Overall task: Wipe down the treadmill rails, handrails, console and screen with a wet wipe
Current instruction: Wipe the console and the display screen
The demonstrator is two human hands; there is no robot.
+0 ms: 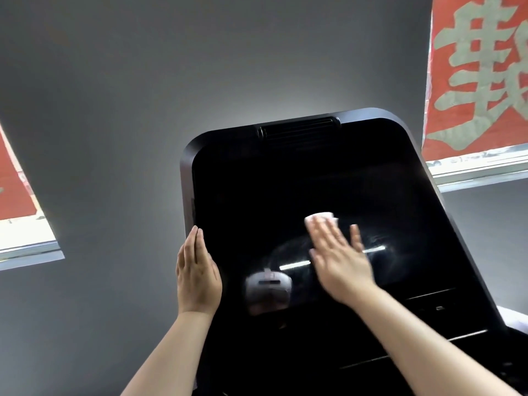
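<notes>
The treadmill's big black screen (285, 190) fills the middle of the view, tilted back, with a vent slot at its top edge. My right hand (340, 255) lies flat on the glass with straight fingers, pressing a folded white wet wipe (321, 217) whose edge shows beyond the fingertips. My left hand (197, 272) rests flat with straight fingers against the screen's left edge, near its lower part. The glass reflects ceiling lights and a head-worn camera. Below the screen, the dark console panel (428, 307) shows at the lower right.
A grey wall (114, 124) stands behind the screen. Red banners with pale characters hang over windows at the upper right (480, 75) and at the left edge (14, 190). Dark console parts continue toward the bottom right corner.
</notes>
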